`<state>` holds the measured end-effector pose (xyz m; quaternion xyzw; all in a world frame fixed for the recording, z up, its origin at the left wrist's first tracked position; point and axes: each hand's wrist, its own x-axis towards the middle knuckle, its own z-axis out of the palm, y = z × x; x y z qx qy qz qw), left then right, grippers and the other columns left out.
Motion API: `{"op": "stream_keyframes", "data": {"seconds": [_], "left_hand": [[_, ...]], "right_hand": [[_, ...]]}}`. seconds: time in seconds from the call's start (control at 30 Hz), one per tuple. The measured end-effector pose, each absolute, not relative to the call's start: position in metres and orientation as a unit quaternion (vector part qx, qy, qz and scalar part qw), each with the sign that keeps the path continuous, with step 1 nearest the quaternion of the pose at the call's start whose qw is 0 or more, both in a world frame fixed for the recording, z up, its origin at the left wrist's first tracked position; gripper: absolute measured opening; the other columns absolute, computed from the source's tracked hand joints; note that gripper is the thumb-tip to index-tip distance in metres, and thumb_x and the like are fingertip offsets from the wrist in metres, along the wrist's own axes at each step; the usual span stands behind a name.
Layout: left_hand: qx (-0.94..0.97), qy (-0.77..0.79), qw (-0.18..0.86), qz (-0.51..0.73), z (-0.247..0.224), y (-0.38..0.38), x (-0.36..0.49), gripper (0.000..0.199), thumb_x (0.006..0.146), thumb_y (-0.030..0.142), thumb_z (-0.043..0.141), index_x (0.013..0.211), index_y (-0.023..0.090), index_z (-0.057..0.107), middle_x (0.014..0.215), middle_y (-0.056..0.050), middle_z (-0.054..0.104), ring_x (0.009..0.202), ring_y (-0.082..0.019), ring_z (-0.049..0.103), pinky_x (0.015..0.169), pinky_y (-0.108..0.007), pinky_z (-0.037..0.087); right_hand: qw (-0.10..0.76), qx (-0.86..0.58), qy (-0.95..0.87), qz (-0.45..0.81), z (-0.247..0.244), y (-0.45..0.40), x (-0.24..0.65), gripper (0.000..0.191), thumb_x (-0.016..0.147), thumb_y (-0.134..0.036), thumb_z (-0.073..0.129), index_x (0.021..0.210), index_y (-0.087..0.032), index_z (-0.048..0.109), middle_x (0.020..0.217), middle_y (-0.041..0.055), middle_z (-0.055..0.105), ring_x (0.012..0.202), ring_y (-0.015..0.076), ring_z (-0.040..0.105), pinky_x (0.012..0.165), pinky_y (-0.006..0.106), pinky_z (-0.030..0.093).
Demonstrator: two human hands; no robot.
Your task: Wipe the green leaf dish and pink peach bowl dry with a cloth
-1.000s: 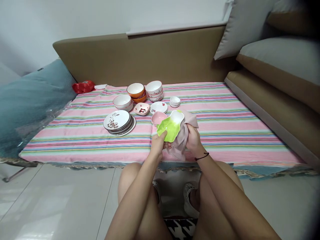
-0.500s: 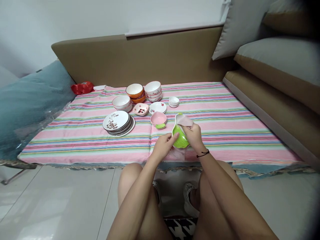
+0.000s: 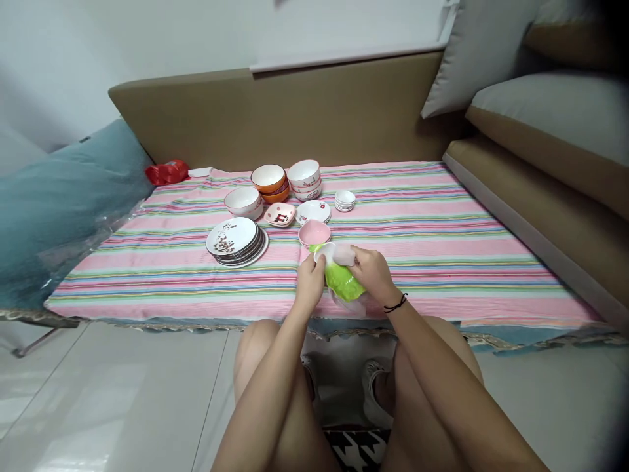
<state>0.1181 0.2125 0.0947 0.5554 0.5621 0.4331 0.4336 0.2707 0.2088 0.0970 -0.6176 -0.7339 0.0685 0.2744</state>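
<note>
My left hand [image 3: 311, 278] grips the white end of a glossy green and white cabbage-shaped dish [image 3: 344, 283], thumb on its near side. At the other side, my right hand [image 3: 373, 272] pinches a pale thin cloth [image 3: 344, 255] against the dish; whether it is fabric or paper I cannot tell. Under the dish shows a pale, partly see-through piece [image 3: 354, 305], its kind unclear. Just behind my hands stands a pink bowl [image 3: 314, 231] with a green leaf-like tip near its front edge, partly covered by the dish.
Left of my hands is a stack of patterned plates [image 3: 230, 237]. Behind stand orange bowls [image 3: 269, 178], white bowls [image 3: 303, 174], a pink square dish [image 3: 280, 214], flowered plates [image 3: 313, 212] and small white dishes [image 3: 344, 200]. All rest on a striped cloth [image 3: 442, 242]; cushions [image 3: 550, 131] rise at right.
The green dish has turned and moved left, its white end now toward the pink bowl. My left hand has shifted to that end; the cloth in my right hand has moved down and left.
</note>
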Motion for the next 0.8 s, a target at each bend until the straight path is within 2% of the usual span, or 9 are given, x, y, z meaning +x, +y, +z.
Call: {"op": "stream_keyframes", "data": {"seconds": [0.1, 0.2, 0.3, 0.43, 0.57, 0.67, 0.73, 0.8], "left_hand": [[0.432, 0.55, 0.527, 0.482, 0.098, 0.214, 0.12, 0.019, 0.079, 0.033, 0.049, 0.084, 0.016, 0.054, 0.066, 0.0, 0.055, 0.055, -0.013, 0.054, 0.053, -0.025, 0.045], [0.349, 0.517, 0.582, 0.522, 0.104, 0.213, 0.12, 0.023, 0.078, 0.033, 0.051, 0.094, 0.017, 0.052, 0.07, 0.0, 0.059, 0.054, -0.012, 0.058, 0.053, -0.025, 0.048], [0.305, 0.482, 0.607, 0.554, 0.108, 0.213, 0.12, 0.031, 0.076, 0.035, 0.055, 0.101, 0.018, 0.05, 0.074, -0.001, 0.062, 0.056, -0.011, 0.062, 0.054, -0.023, 0.049], [0.284, 0.455, 0.631, 0.56, 0.109, 0.214, 0.12, 0.036, 0.073, 0.035, 0.06, 0.103, 0.021, 0.047, 0.077, 0.0, 0.062, 0.057, -0.01, 0.061, 0.054, -0.022, 0.049], [0.335, 0.437, 0.628, 0.55, 0.109, 0.213, 0.119, 0.036, 0.07, 0.033, 0.064, 0.098, 0.021, 0.046, 0.075, 0.002, 0.059, 0.055, -0.008, 0.058, 0.055, -0.021, 0.049], [0.409, 0.441, 0.596, 0.532, 0.11, 0.213, 0.118, 0.035, 0.07, 0.036, 0.065, 0.096, 0.018, 0.049, 0.077, 0.002, 0.058, 0.058, -0.008, 0.057, 0.056, -0.022, 0.05], [0.443, 0.441, 0.586, 0.517, 0.11, 0.214, 0.116, 0.036, 0.071, 0.038, 0.063, 0.097, 0.018, 0.05, 0.077, 0.002, 0.057, 0.059, -0.01, 0.057, 0.056, -0.023, 0.05], [0.471, 0.44, 0.574, 0.505, 0.109, 0.215, 0.114, 0.033, 0.074, 0.039, 0.06, 0.098, 0.018, 0.051, 0.076, 0.001, 0.056, 0.06, -0.011, 0.057, 0.056, -0.024, 0.049]], "right_hand": [[0.337, -0.615, -0.708, 0.081, 0.096, 0.211, 0.274, 0.016, 0.076, -0.02, 0.044, 0.071, -0.017, 0.059, 0.059, 0.0049, 0.06, 0.054, 0.0155, 0.049, 0.053, 0.026, 0.026], [0.406, -0.618, -0.664, 0.114, 0.092, 0.214, 0.276, 0.013, 0.073, -0.022, 0.046, 0.064, -0.017, 0.055, 0.054, 0.0017, 0.054, 0.051, 0.013, 0.044, 0.051, 0.024, 0.027], [0.456, -0.618, -0.618, 0.165, 0.088, 0.215, 0.276, 0.018, 0.073, -0.028, 0.051, 0.06, -0.016, 0.054, 0.051, -0.001, 0.05, 0.051, 0.0112, 0.042, 0.05, 0.023, 0.029], [0.474, -0.625, -0.586, 0.205, 0.086, 0.216, 0.274, 0.031, 0.074, -0.04, 0.056, 0.057, -0.014, 0.055, 0.049, -0.0027, 0.045, 0.051, 0.0103, 0.04, 0.05, 0.023, 0.031], [0.498, -0.615, -0.569, 0.224, 0.089, 0.214, 0.275, 0.031, 0.072, -0.041, 0.061, 0.062, -0.012, 0.063, 0.054, -0.0003, 0.054, 0.056, 0.0129, 0.048, 0.054, 0.024, 0.036], [0.545, -0.575, -0.566, 0.229, 0.092, 0.212, 0.277, 0.025, 0.075, -0.036, 0.061, 0.081, -0.013, 0.069, 0.074, 0.0036, 0.067, 0.07, 0.0172, 0.059, 0.065, 0.026, 0.043], [0.564, -0.549, -0.577, 0.218, 0.093, 0.209, 0.279, 0.023, 0.077, -0.033, 0.059, 0.088, -0.015, 0.07, 0.084, 0.0046, 0.07, 0.078, 0.0184, 0.062, 0.07, 0.027, 0.044], [0.552, -0.542, -0.604, 0.193, 0.092, 0.208, 0.282, 0.02, 0.078, -0.029, 0.057, 0.086, -0.016, 0.069, 0.082, 0.0046, 0.07, 0.076, 0.018, 0.062, 0.068, 0.026, 0.044]]}}
